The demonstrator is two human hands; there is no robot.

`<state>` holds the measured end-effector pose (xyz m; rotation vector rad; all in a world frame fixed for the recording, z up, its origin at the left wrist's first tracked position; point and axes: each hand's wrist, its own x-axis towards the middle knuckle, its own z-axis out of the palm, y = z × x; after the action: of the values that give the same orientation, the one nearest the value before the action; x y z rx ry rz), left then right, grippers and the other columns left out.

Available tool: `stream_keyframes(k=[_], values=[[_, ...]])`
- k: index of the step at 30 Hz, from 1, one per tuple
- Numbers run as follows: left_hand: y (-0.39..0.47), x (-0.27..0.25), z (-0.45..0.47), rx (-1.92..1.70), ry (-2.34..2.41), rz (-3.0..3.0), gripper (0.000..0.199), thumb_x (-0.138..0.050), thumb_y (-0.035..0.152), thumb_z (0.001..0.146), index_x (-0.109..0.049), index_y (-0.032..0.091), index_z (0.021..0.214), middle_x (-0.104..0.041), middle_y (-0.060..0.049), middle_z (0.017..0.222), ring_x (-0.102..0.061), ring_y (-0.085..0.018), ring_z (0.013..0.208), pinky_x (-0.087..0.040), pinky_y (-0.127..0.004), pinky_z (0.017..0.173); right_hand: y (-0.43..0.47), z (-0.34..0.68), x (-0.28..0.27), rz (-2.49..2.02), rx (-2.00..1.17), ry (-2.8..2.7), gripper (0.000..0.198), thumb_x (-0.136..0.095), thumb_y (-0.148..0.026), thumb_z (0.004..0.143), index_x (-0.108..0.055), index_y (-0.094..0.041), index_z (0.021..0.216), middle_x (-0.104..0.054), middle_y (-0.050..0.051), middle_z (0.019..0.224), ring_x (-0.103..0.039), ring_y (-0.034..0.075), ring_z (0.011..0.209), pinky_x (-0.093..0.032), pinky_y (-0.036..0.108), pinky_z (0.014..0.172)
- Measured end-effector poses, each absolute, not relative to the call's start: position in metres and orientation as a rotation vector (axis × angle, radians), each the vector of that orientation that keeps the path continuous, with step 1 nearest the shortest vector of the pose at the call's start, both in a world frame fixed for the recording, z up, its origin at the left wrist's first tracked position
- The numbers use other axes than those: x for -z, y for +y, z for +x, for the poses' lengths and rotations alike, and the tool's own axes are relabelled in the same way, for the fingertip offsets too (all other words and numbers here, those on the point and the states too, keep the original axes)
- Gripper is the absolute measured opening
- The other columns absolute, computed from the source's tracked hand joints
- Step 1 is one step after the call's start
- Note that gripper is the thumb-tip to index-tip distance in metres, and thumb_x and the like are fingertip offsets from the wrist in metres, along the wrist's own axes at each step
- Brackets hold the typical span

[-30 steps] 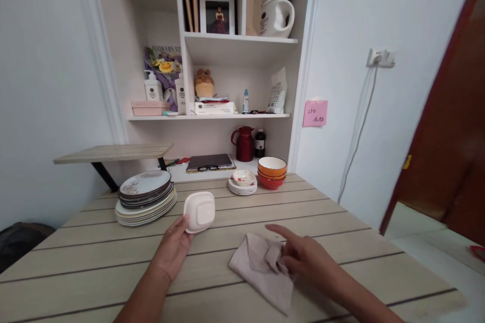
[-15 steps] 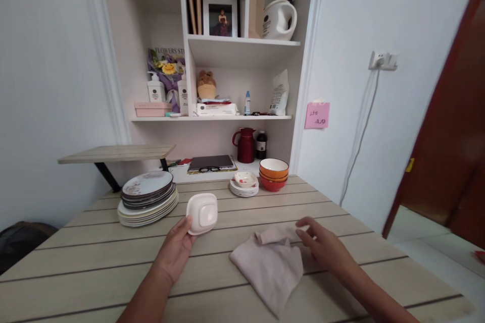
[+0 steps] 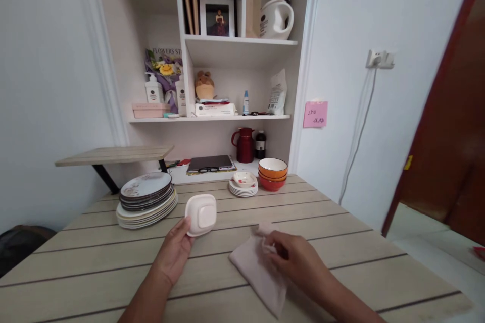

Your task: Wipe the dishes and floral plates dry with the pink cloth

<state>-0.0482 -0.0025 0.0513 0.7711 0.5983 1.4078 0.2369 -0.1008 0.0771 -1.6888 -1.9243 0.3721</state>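
Observation:
My left hand [image 3: 176, 247] grips a small white square dish [image 3: 202, 214] by its near left edge, with its underside turned toward me, above the table. To the right, my right hand [image 3: 291, 260] pinches a fold of a pale grey-pink cloth [image 3: 255, 267] that lies crumpled on the table. The rest of the cloth spreads toward the front, partly hidden by that hand. Dish and cloth are apart.
A tall stack of plates [image 3: 146, 199] stands at the left under a small raised shelf [image 3: 113, 155]. Small saucers [image 3: 243, 192] with a square dish on top sit at the back, beside stacked orange and red bowls [image 3: 273, 175]. Behind is a red jug [image 3: 245, 146].
My right hand has moved left from the cloth's right side and closed on a fold of it. My left hand keeps the dish in almost the same place.

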Motion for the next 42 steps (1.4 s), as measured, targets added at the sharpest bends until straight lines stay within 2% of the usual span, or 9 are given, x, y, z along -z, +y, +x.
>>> stream_keyframes(k=[7, 10, 14, 18, 21, 26, 34, 39, 42], values=[[-0.006, -0.054, -0.044, -1.393, 0.574, 0.750, 0.034, -0.080, 0.024, 0.071, -0.072, 0.012, 0.102, -0.072, -0.012, 0.108, -0.066, -0.023, 0.105, -0.051, -0.030, 0.095, -0.110, 0.228, -0.058, -1.662, -0.120, -2.397, 0.036, -0.054, -0.018, 0.079, -0.064, -0.024, 0.114, -0.066, 0.011, 0.117, -0.065, 0.025, 0.094, -0.045, 0.034, 0.081], [-0.007, -0.055, -0.043, -1.391, 0.575, 0.738, 0.036, -0.081, 0.023, 0.071, -0.072, 0.012, 0.104, -0.073, -0.012, 0.108, -0.065, -0.024, 0.107, -0.050, -0.032, 0.096, -0.099, 0.251, -0.068, -1.635, -0.379, -2.130, 0.036, -0.042, -0.033, 0.090, -0.062, -0.028, 0.119, -0.066, 0.008, 0.121, -0.062, 0.024, 0.106, -0.045, 0.035, 0.089], [-0.008, -0.055, -0.043, -1.383, 0.572, 0.748, 0.036, -0.081, 0.024, 0.071, -0.072, 0.012, 0.104, -0.072, -0.012, 0.110, -0.066, -0.024, 0.105, -0.051, -0.033, 0.096, -0.070, 0.293, -0.068, -1.920, -0.249, -1.713, 0.046, -0.032, -0.043, 0.092, -0.060, -0.020, 0.120, -0.062, 0.014, 0.121, -0.064, 0.026, 0.096, -0.045, 0.040, 0.084], [-0.007, -0.055, -0.043, -1.391, 0.583, 0.752, 0.037, -0.081, 0.024, 0.071, -0.071, 0.012, 0.105, -0.072, -0.013, 0.110, -0.066, -0.025, 0.104, -0.051, -0.034, 0.096, -0.055, 0.312, -0.050, -1.921, -0.230, -1.815, 0.030, -0.052, -0.044, 0.080, -0.066, -0.020, 0.092, -0.064, 0.012, 0.105, -0.060, 0.027, 0.096, -0.044, 0.038, 0.082], [-0.006, -0.054, -0.043, -1.393, 0.595, 0.752, 0.036, -0.081, 0.024, 0.070, -0.072, 0.012, 0.103, -0.072, -0.013, 0.108, -0.067, -0.024, 0.103, -0.051, -0.033, 0.094, -0.054, 0.307, -0.044, -1.824, -0.309, -1.777, 0.014, -0.057, -0.034, 0.074, -0.057, -0.020, 0.073, -0.063, 0.006, 0.085, -0.058, 0.022, 0.081, -0.043, 0.034, 0.073], [-0.006, -0.053, -0.044, -1.390, 0.603, 0.765, 0.034, -0.081, 0.025, 0.070, -0.072, 0.012, 0.100, -0.073, -0.012, 0.106, -0.067, -0.023, 0.102, -0.051, -0.032, 0.094, -0.069, 0.283, -0.063, -1.531, -0.632, -1.536, 0.011, -0.053, -0.033, 0.076, -0.049, -0.024, 0.081, -0.055, -0.003, 0.066, -0.053, 0.017, 0.065, -0.040, 0.028, 0.060], [-0.007, -0.055, -0.044, -1.379, 0.585, 0.794, 0.035, -0.081, 0.027, 0.070, -0.072, 0.012, 0.100, -0.073, -0.012, 0.107, -0.065, -0.024, 0.105, -0.049, -0.031, 0.096, -0.118, 0.230, -0.085, -1.303, -0.390, -2.057, 0.025, -0.049, -0.008, 0.067, -0.061, -0.024, 0.082, -0.068, 0.005, 0.104, -0.058, 0.024, 0.105, -0.041, 0.039, 0.095], [-0.008, -0.054, -0.042, -1.404, 0.585, 0.749, 0.031, -0.081, 0.023, 0.069, -0.073, 0.013, 0.097, -0.073, -0.011, 0.107, -0.066, -0.022, 0.105, -0.049, -0.030, 0.096, -0.135, 0.232, -0.083, -1.254, -0.619, -2.325, 0.058, -0.070, -0.021, 0.066, -0.060, -0.033, 0.122, -0.057, 0.006, 0.137, -0.041, 0.031, 0.134, -0.030, 0.049, 0.111], [-0.009, -0.056, -0.041, -1.398, 0.571, 0.744, 0.031, -0.081, 0.023, 0.069, -0.073, 0.012, 0.097, -0.073, -0.012, 0.106, -0.066, -0.023, 0.105, -0.048, -0.031, 0.096, -0.133, 0.243, -0.073, -1.283, -0.723, -2.154, 0.060, -0.066, -0.034, 0.077, -0.051, -0.034, 0.135, -0.044, 0.009, 0.148, -0.037, 0.031, 0.138, -0.032, 0.050, 0.112]])
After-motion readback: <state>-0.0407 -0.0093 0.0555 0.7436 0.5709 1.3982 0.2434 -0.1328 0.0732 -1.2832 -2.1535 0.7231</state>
